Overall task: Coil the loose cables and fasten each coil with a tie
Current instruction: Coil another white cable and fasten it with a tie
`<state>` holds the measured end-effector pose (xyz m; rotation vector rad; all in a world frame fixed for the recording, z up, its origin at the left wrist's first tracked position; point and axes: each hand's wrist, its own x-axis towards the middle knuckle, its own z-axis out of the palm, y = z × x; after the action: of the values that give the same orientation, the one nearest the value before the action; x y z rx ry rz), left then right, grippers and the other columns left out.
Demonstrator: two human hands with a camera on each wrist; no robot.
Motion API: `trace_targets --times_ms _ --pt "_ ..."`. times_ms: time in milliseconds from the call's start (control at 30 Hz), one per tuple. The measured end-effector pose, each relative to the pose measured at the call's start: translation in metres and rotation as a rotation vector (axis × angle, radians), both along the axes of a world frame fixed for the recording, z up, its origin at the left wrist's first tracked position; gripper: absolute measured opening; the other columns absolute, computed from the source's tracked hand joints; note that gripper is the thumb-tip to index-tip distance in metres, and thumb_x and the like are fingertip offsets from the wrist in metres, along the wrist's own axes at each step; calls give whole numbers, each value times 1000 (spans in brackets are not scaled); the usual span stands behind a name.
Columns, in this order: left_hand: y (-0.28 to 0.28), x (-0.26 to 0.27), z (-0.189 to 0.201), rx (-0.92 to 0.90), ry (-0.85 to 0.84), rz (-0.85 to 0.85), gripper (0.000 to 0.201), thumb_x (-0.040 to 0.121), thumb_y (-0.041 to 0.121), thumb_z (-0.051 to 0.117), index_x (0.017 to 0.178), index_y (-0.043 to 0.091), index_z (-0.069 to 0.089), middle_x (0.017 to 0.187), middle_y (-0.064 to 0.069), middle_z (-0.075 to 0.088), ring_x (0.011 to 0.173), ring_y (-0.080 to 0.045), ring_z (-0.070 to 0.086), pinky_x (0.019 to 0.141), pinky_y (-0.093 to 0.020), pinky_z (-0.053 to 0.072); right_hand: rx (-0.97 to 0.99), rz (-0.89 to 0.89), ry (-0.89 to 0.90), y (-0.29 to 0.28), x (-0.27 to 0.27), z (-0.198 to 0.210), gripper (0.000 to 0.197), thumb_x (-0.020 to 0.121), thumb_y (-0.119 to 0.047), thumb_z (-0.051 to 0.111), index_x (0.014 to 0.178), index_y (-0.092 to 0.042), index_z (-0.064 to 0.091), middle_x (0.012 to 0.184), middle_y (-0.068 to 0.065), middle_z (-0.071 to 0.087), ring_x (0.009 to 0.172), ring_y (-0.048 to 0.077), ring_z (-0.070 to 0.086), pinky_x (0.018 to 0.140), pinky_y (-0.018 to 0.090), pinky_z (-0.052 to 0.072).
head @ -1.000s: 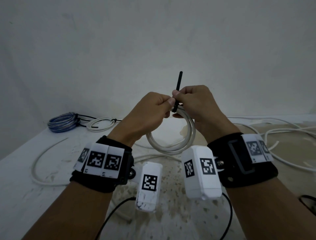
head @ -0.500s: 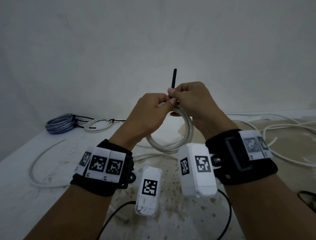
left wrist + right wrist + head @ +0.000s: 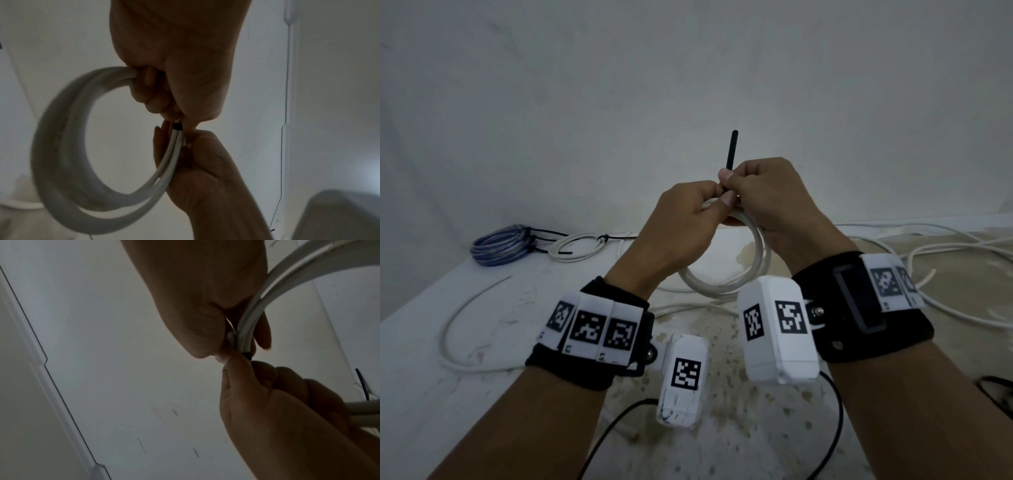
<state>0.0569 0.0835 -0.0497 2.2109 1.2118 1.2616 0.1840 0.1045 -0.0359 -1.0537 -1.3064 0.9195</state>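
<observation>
I see two tied coils (image 3: 517, 244) at the back. My left hand (image 3: 681, 222) grips the white coil (image 3: 726, 281), my right hand (image 3: 767, 195) pinches the black tie (image 3: 731, 150); loose cables (image 3: 945, 253) remain.

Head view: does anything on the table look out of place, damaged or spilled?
Nothing looks damaged. The table surface is stained and speckled brownish toward the right, which looks like old marks rather than a fresh spill. Loose white cables sprawl uncoiled there, while a blue coil and a small white coil lie tied at the back left.
</observation>
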Motion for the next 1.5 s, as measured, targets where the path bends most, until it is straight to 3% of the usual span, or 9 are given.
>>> trace_targets --times_ms 100,333,600,833,1000,1167,1300,1400,1500 --pt "2 0 -2 56 62 -12 43 103 21 42 63 33 49 49 24 53 50 6 49 51 -9 33 -17 12 17 3 4 -3 28 93 -12 65 68 -1 62 62 11 64 55 21 66 66 41 62" --pt "0 -1 -5 115 139 -20 46 102 15 44 61 36 45 45 22 49 52 14 51 53 -3 34 -20 -70 12 12 -1 -13 32 89 -8 68 58 -2 60 49 7 60 48 20 64 61 38 62" --pt "11 -2 -13 13 223 65 46 102 20 44 57 29 44 54 13 46 50 1 47 53 -19 28 -54 -146 -16 19 -6 -33 26 87 -14 71 69 4 67 58 11 66 50 16 64 57 31 59" --pt "2 -21 16 -214 146 91 21 101 37 45 108 19 53 96 2 63 84 -9 59 70 -29 46 -134 167 -5 -14 -13 -9 27 102 -34 49 97 -9 58 87 9 73 72 24 74 60 37 60" --pt "-19 -49 28 -327 -191 3 22 97 33 56 104 12 55 68 0 54 49 -8 43 48 -25 38 -81 110 -45 -30 -30 14 16 100 -23 52 90 -12 57 75 7 60 48 14 46 39 21 30" --pt "-45 -67 24 -449 -909 -218 42 103 40 38 90 7 60 61 -4 56 52 -16 52 57 -29 50 -108 89 404 -44 -42 41 17 103 -16 48 88 -10 53 73 6 45 47 13 39 36 19 24" --pt "-54 -66 20 -557 -1237 -290 39 105 37 33 89 9 55 57 -1 51 47 -14 49 56 -27 50 -97 33 514 -48 -63 41 16 104 -18 45 90 -13 51 76 4 45 47 12 38 35 21 24" --pt "-49 -73 24 -492 -1329 -246 35 104 39 36 79 17 45 51 5 37 37 -8 30 43 -20 36 -112 29 534 -48 -76 28 14 104 -21 44 98 -11 52 78 5 47 47 12 39 37 22 28" --pt "-44 -80 21 -379 -1203 -99 35 104 29 43 71 17 40 51 6 31 38 -7 25 39 -20 28 -134 64 526 -46 -84 18 20 105 -26 43 104 -9 53 88 11 56 50 13 44 41 24 37"
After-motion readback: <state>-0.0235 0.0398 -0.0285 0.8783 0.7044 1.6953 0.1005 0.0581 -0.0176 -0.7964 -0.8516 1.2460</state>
